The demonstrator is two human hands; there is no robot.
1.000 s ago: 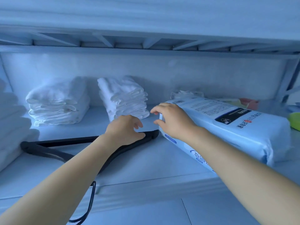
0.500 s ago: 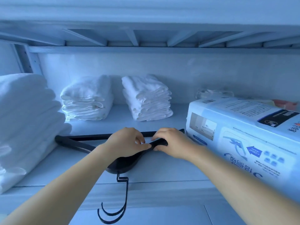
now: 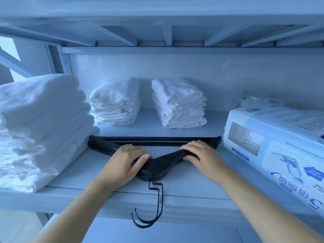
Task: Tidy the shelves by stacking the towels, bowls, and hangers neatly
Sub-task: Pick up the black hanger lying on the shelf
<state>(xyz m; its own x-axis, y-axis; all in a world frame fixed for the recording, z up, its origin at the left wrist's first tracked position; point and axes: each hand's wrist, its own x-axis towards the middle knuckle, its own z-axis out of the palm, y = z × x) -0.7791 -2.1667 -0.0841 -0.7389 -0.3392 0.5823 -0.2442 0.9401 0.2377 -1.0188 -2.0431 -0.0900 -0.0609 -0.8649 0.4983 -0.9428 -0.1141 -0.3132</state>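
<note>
A stack of black hangers lies flat on the white shelf, its hooks hanging over the front edge. My left hand grips the left arm of the hangers, thumb on top. On the right arm lies my right hand, with its fingers curled round it. Two stacks of folded white towels stand at the back, one at left and one at right. A taller towel stack sits at the near left.
A large blue-and-white plastic-wrapped pack fills the right side of the shelf. A crumpled clear bag lies behind it. The upper shelf's ribbed underside is close overhead.
My right hand left the blue pack and came down onto the hangers. Both hands slid the hangers rightward and squared them to the shelf edge; the hooks now hang in front of me.
</note>
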